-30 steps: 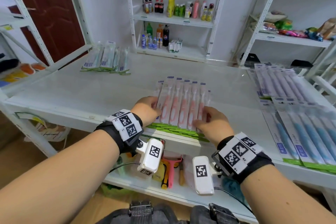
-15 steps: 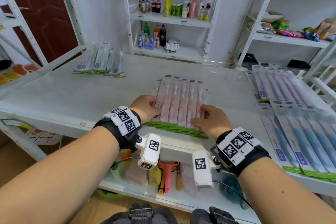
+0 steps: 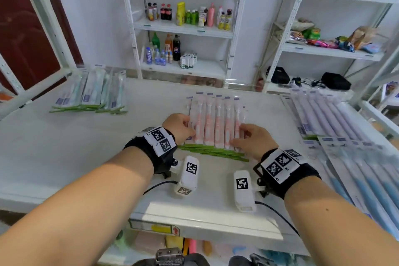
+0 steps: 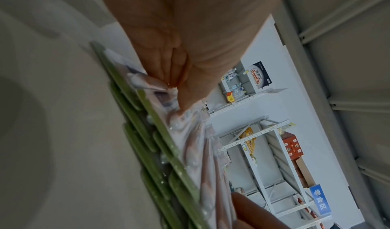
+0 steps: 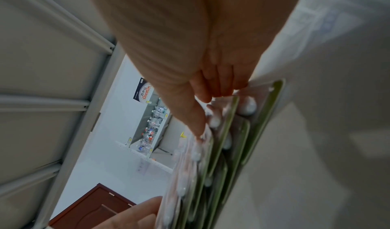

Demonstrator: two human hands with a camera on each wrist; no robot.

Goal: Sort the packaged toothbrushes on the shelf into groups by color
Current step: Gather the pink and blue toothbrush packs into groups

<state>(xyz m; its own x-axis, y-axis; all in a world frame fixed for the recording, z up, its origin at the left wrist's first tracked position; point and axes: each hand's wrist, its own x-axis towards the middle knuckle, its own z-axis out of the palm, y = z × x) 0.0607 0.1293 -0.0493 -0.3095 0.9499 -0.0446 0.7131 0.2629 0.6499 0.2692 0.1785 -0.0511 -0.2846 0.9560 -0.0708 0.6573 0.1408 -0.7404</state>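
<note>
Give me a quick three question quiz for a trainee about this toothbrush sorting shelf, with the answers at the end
1. True or false: both hands are on the pink toothbrush packs.
2. Multiple choice: where does the green toothbrush group lie on the shelf? A) far left B) far right C) under the hands
3. Fill in: on the right, the purple packs lie farther from the person than the ____ packs.

Key:
1. True: the left hand holds the stack's left edge and the right hand its right edge.
2. A
3. blue
</note>
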